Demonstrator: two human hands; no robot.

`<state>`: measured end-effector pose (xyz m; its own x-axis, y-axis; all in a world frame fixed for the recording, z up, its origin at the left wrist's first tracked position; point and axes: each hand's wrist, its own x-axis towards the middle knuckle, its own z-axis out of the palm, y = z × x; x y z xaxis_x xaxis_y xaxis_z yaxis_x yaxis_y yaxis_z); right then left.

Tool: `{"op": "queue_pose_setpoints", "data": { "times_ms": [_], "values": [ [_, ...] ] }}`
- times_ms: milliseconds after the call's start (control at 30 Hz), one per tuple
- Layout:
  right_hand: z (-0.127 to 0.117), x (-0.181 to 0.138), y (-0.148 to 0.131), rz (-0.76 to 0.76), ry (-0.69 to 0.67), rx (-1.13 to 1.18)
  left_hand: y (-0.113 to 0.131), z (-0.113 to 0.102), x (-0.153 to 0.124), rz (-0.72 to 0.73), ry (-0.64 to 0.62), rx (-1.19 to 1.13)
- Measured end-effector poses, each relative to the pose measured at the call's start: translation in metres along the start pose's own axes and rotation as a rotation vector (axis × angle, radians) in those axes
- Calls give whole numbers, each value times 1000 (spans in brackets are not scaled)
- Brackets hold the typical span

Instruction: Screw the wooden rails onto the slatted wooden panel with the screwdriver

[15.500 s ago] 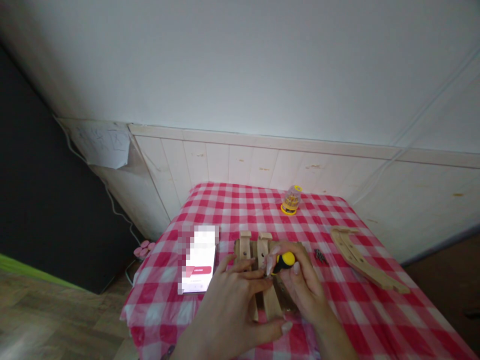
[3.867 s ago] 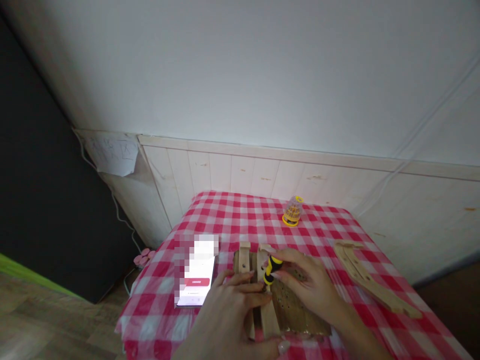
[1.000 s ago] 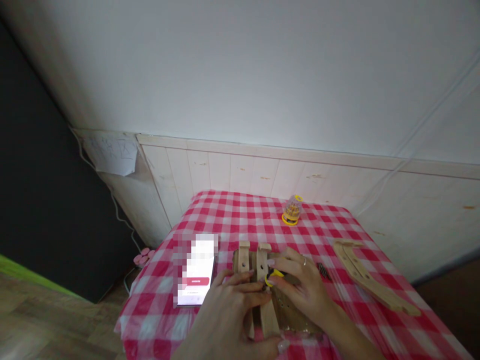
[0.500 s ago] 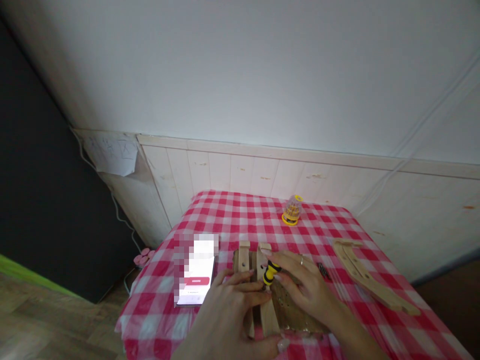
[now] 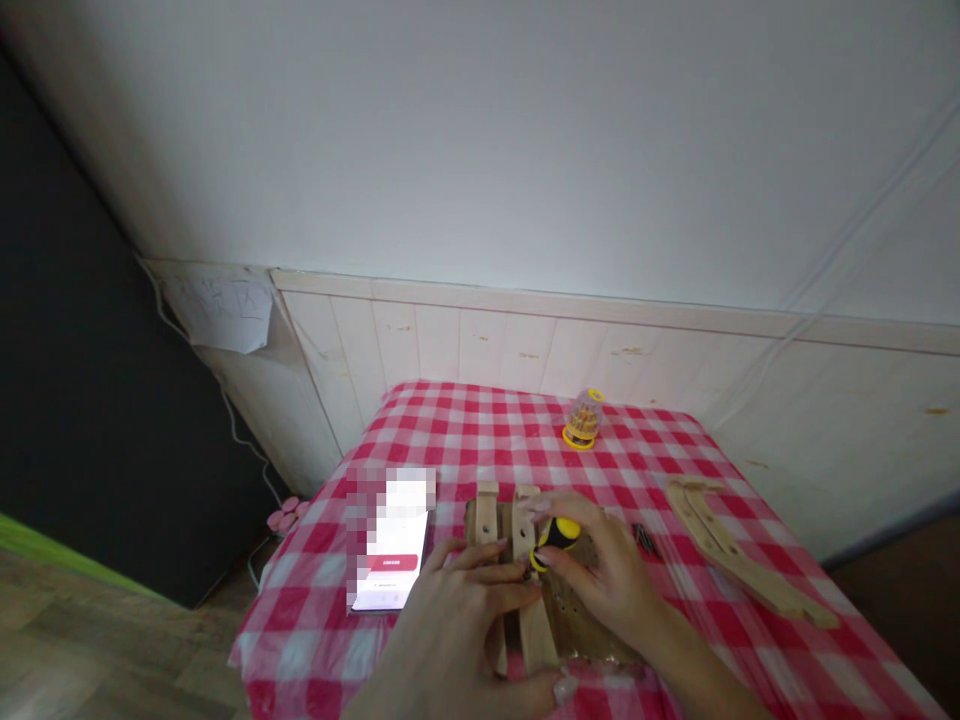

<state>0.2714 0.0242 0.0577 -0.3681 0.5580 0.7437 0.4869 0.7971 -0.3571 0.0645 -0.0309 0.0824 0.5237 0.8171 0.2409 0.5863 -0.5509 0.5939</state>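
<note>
My right hand (image 5: 600, 575) is closed round a small black-and-yellow screwdriver (image 5: 553, 537), whose tip points down at a light wooden slat (image 5: 525, 520). Two such slats lie side by side across a darker wooden board with holes (image 5: 570, 610) on the red-and-white checked table (image 5: 480, 440). My left hand (image 5: 465, 625) lies on the slats with fingers stretched out, its fingertips beside the screwdriver tip and its thumb at the slats' near end.
A lit phone (image 5: 390, 550) lies left of the slats. A clear jar with a yellow lid and base (image 5: 583, 420) stands at the back. Several dark screws (image 5: 645, 540) and curved wooden pieces (image 5: 739, 560) lie to the right. A panelled wall runs behind the table.
My right hand has turned on the screwdriver, so the yellow cap now shows more. My left hand and the slats have stayed put.
</note>
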Motion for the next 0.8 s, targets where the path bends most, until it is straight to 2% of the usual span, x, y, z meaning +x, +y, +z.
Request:
{"op": "queue_pose_setpoints", "data": {
  "times_ms": [200,400,467,700,800],
  "values": [
    [-1,5,-3,-35,-7,117,2,-1,1,-14,-9,-4],
    [-22,9,-5,15,-233,59,-4,2,-3,14,20,27],
    [-26,9,-3,24,-267,67,-5,4,-4,10,39,34],
    [-18,10,0,25,-125,170,-2,1,-2,2,16,10],
    [-14,9,-2,35,-83,131,-3,2,-3,-13,4,3]
  ]
}}
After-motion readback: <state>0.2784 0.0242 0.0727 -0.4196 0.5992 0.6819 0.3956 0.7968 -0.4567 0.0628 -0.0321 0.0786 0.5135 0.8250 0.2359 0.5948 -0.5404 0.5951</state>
